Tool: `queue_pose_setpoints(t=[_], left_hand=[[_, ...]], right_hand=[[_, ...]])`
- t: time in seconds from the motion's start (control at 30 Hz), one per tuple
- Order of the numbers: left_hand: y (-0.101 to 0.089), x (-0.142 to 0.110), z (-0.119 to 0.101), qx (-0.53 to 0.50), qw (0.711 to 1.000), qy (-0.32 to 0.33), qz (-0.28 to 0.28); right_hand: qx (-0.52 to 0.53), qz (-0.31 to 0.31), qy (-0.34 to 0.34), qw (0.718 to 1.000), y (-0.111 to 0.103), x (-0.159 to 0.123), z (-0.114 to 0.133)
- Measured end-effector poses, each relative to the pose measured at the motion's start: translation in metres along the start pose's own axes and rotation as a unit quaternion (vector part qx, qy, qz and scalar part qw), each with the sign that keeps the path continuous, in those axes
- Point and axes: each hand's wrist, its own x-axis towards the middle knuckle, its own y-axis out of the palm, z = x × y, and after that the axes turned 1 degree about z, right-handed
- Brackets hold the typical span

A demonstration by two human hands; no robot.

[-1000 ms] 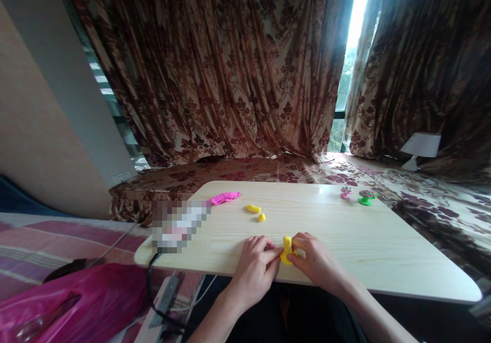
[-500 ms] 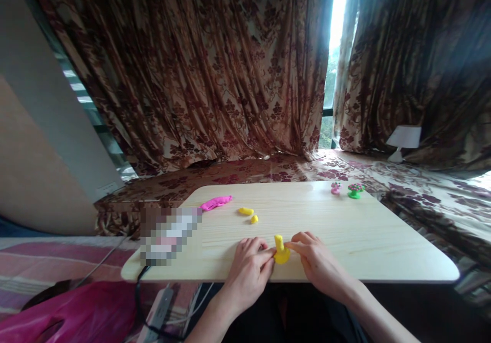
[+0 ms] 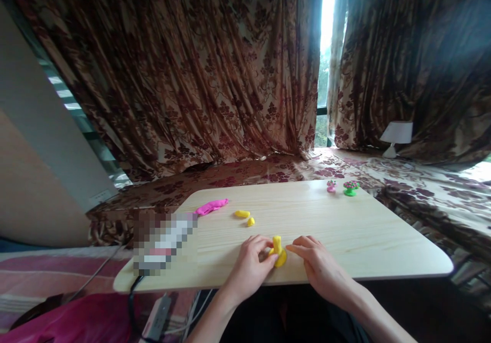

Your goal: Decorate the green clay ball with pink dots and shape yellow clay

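A yellow clay piece stands upright near the table's front edge, a short stem on a wide round base. My left hand has its thumb and fingers closed on the left side of that base. My right hand is just right of the piece, index finger stretched toward it with a small gap between, and holds nothing. Farther back lie a yellow clay roll and a small yellow clay lump.
On the pale wooden table are a long pink clay-like strip, a blurred-out object with a black cable at left, and two small mushroom-like figures, one pink, one green-based. A white lamp stands beyond.
My left hand has taken hold of the clay piece's base with thumb and fingers. The right fingertip has drawn slightly away from the stem. The whole view has shifted a little.
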Motion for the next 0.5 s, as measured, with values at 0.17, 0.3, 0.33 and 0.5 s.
queue_pose_setpoints(t=[0.17,0.3,0.33,0.5], left_hand=[[0.008,-0.003,0.002,0.085,0.995,-0.014,-0.041],[0.009,-0.004,0.002,0.108,0.993,-0.007,-0.044],[0.009,-0.004,0.002,0.11,0.993,-0.005,-0.046],[0.01,-0.004,0.002,0.121,0.991,0.001,-0.05]], right_hand=[[-0.01,-0.011,0.004,1.0,0.004,-0.001,0.009],[-0.022,-0.028,0.016,0.999,0.017,-0.003,0.019],[-0.025,-0.033,0.018,0.999,0.02,-0.004,0.021],[-0.088,-0.025,0.022,0.996,0.027,-0.008,0.024]])
